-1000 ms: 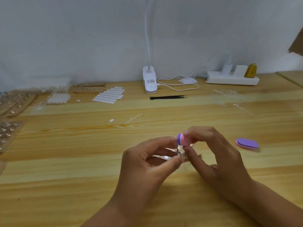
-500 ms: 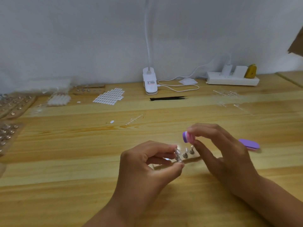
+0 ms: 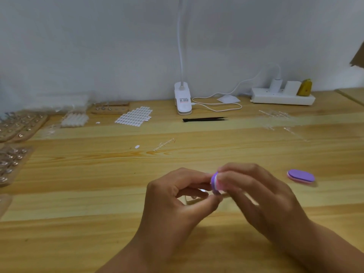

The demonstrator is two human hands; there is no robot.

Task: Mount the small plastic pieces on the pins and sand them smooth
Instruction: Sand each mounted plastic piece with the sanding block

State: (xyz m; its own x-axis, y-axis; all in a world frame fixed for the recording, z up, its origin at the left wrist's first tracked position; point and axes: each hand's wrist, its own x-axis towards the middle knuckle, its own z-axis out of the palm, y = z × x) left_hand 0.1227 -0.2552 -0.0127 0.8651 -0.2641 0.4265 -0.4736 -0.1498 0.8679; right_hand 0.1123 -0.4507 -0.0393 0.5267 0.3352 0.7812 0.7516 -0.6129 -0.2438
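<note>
Pin racks [image 3: 17,125] sit at 9 o'clock on the counter [image 3: 98,194], prob. stock kept clear of the work zone. Centre: left hand [image 3: 173,196] pinches a blurred plastic piece [image 3: 202,191] btwn thumb & forefinger, likely on its pin, to steady it vs. the sanding block [image 3: 215,184] touching it from 3 o'clock, which the right hand [image 3: 262,200] grips by fingertips. Spare block [image 3: 301,175] lies farther toward 3 o'clock, apart, prob. w/in reach for a swap.

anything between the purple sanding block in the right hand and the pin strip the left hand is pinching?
Nothing visible. The right hand holds the sanding block right against the fingertips of the left hand, which pinches the pin strip. The piece itself is hidden by fingers and blur. The spare block lies apart, off to the right.
</note>
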